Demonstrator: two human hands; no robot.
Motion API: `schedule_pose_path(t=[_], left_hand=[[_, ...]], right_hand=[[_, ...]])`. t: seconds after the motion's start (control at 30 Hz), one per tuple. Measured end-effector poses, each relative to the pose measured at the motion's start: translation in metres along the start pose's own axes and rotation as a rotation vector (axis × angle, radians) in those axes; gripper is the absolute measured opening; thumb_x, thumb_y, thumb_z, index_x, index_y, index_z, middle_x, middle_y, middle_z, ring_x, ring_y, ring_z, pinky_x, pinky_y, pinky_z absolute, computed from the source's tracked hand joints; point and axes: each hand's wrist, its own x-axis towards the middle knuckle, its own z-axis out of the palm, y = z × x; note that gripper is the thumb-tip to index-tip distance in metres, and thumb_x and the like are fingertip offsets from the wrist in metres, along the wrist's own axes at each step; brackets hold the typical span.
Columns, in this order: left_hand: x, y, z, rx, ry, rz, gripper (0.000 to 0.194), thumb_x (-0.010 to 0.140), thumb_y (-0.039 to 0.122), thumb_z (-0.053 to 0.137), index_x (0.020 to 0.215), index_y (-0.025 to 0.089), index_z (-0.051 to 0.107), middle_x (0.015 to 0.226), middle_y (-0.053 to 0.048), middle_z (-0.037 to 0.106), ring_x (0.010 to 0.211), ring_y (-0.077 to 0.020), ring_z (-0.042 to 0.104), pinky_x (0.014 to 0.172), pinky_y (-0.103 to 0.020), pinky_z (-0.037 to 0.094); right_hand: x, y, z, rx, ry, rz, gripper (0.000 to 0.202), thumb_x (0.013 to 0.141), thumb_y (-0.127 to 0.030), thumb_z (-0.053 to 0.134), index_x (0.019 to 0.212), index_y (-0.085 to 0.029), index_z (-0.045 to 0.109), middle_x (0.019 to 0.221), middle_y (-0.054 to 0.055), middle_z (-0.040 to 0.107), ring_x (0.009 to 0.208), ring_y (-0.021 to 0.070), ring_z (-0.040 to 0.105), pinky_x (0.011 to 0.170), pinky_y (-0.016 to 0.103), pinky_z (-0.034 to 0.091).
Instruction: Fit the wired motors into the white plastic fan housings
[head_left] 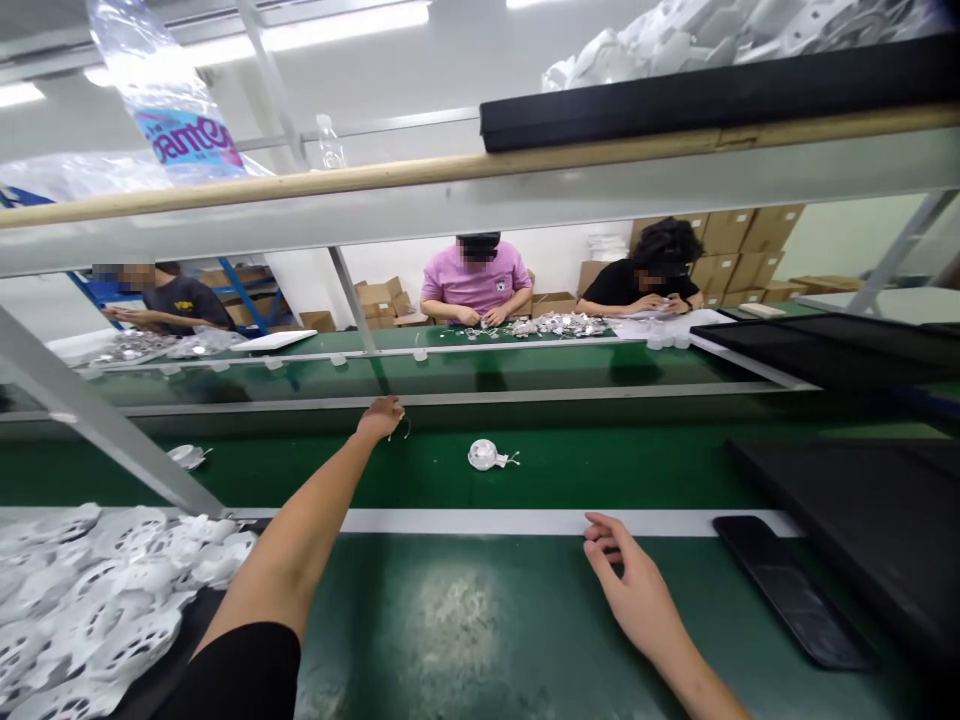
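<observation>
My left hand [381,417] reaches far forward over the green conveyor belt [592,465], its fingers closed. Thin pale wires stick out beside the fingertips, while the rest of what they hold is hidden. To the right of that hand, a round white part with short wires [484,455] lies on the belt, touched by neither hand. My right hand [626,580] hovers near the white edge strip, fingers loosely apart and holding nothing. Another white part [187,457] rests on the belt at the left, partly behind a metal post.
White plastic shells [97,600] are heaped at near left. A dark phone [791,590] lies right of my right hand, beside a black tray [862,530]. A slanting post [105,430] and an overhead shelf [420,205] frame the space. Several people [476,280] work across the belt.
</observation>
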Motion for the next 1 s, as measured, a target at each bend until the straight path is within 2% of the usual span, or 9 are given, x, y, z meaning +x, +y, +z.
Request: schedule_pose_path(t=[0.13, 0.23, 0.37, 0.47, 0.57, 0.63, 0.73, 0.83, 1.0], left_hand=[[-0.059, 0.027, 0.01, -0.14, 0.058, 0.054, 0.032, 0.102, 0.034, 0.062, 0.128, 0.015, 0.061, 0.126, -0.012, 0.067, 0.108, -0.0234, 0.069, 0.094, -0.042, 0.058], [-0.146, 0.06, 0.03, -0.267, 0.011, 0.159, 0.028, 0.099, 0.034, 0.063, 0.121, 0.019, 0.057, 0.122, -0.01, 0.068, 0.107, -0.0219, 0.07, 0.094, -0.035, 0.056], [-0.278, 0.094, 0.047, -0.332, -0.293, 0.379, 0.026, 0.093, 0.036, 0.071, 0.112, 0.023, 0.058, 0.114, -0.006, 0.068, 0.107, -0.0232, 0.067, 0.097, -0.039, 0.053], [-0.33, 0.102, 0.047, -0.284, -0.459, 0.437, 0.024, 0.092, 0.034, 0.07, 0.109, 0.023, 0.057, 0.117, -0.008, 0.067, 0.11, -0.0271, 0.064, 0.098, -0.047, 0.051], [-0.337, 0.1, 0.05, -0.358, -0.496, 0.408, 0.048, 0.087, 0.033, 0.076, 0.127, 0.023, 0.052, 0.143, -0.015, 0.058, 0.133, -0.0328, 0.056, 0.109, -0.054, 0.046], [-0.33, 0.099, 0.054, -0.415, -0.561, 0.423, 0.061, 0.089, 0.032, 0.075, 0.143, 0.026, 0.046, 0.151, -0.014, 0.054, 0.139, -0.0317, 0.053, 0.114, -0.053, 0.043], [-0.324, 0.097, 0.057, -0.462, -0.639, 0.432, 0.051, 0.097, 0.027, 0.067, 0.144, 0.031, 0.05, 0.143, -0.007, 0.062, 0.132, -0.0259, 0.059, 0.113, -0.046, 0.046], [-0.325, 0.091, 0.058, -0.505, -0.623, 0.412, 0.037, 0.098, 0.027, 0.066, 0.134, 0.03, 0.055, 0.142, -0.006, 0.062, 0.13, -0.0233, 0.061, 0.112, -0.041, 0.047], [-0.329, 0.087, 0.054, -0.487, -0.633, 0.447, 0.02, 0.102, 0.026, 0.06, 0.122, 0.028, 0.06, 0.149, -0.008, 0.056, 0.13, -0.0231, 0.061, 0.109, -0.04, 0.05]], right_hand=[[-0.002, -0.005, 0.002, -0.049, -0.023, -0.012, 0.037, 0.099, -0.049, 0.054, 0.13, -0.03, 0.064, 0.112, 0.005, 0.075, 0.095, 0.0232, 0.073, 0.086, 0.042, 0.062], [-0.005, -0.014, -0.002, 0.017, -0.066, -0.048, 0.038, 0.101, -0.049, 0.053, 0.129, -0.025, 0.064, 0.113, 0.008, 0.073, 0.098, 0.0234, 0.071, 0.088, 0.041, 0.059], [-0.012, -0.035, -0.011, 0.103, -0.017, -0.097, 0.035, 0.105, -0.045, 0.05, 0.125, -0.021, 0.066, 0.116, 0.01, 0.072, 0.104, 0.0236, 0.069, 0.091, 0.04, 0.055], [-0.015, -0.048, -0.016, 0.053, -0.114, -0.155, 0.032, 0.107, -0.043, 0.048, 0.122, -0.022, 0.068, 0.119, 0.009, 0.071, 0.11, 0.0236, 0.067, 0.096, 0.04, 0.053], [-0.016, -0.055, -0.02, -0.002, -0.34, -0.146, 0.031, 0.108, -0.043, 0.047, 0.116, -0.023, 0.07, 0.116, 0.007, 0.073, 0.109, 0.0226, 0.067, 0.097, 0.039, 0.052], [-0.016, -0.058, -0.024, -0.024, -0.448, -0.121, 0.033, 0.109, -0.043, 0.045, 0.105, -0.023, 0.071, 0.107, 0.005, 0.075, 0.1, 0.021, 0.068, 0.091, 0.037, 0.053], [-0.015, -0.061, -0.029, -0.042, -0.537, -0.112, 0.032, 0.108, -0.041, 0.047, 0.096, -0.022, 0.07, 0.095, 0.002, 0.074, 0.087, 0.0182, 0.066, 0.082, 0.033, 0.051], [-0.014, -0.06, -0.033, -0.044, -0.618, -0.131, 0.022, 0.104, -0.037, 0.056, 0.098, -0.023, 0.071, 0.093, 0.0, 0.073, 0.081, 0.0163, 0.064, 0.076, 0.03, 0.049], [-0.014, -0.056, -0.029, -0.073, -0.635, -0.189, 0.016, 0.103, -0.035, 0.061, 0.105, -0.026, 0.074, 0.093, -0.001, 0.074, 0.084, 0.0161, 0.065, 0.085, 0.032, 0.046]])
